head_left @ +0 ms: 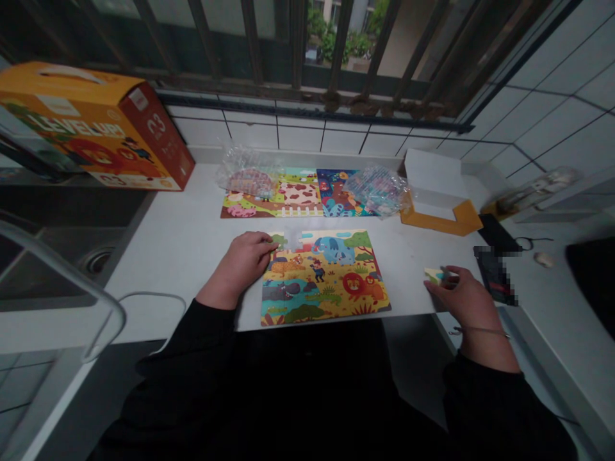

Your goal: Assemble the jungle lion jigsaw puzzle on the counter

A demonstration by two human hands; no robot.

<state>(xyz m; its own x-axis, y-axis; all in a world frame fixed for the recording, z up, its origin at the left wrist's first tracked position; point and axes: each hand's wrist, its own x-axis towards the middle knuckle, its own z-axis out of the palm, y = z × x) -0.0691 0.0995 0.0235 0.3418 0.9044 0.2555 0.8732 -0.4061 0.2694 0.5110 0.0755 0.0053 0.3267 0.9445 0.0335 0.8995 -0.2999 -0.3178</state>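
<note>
A savanna jigsaw puzzle [327,278] with an elephant, lions and a hippo lies flat near the counter's front edge, with a gap along its upper edge left of the elephant. My left hand [247,262] rests at the puzzle's upper left corner, its fingers closed together at a greenish piece; whether it grips that piece is unclear. Off to the right of the puzzle, my right hand [459,288] pinches a small light puzzle piece [434,275] with green and blue on it, over the counter.
Behind the puzzle lie a farm picture [300,192] and a dark blue picture [331,186], partly under plastic-wrapped bundles [377,190]. An orange box [96,128] stands back left, an open box [439,218] back right. A white cable [154,294] lies left, a dark phone-like object [497,275] right.
</note>
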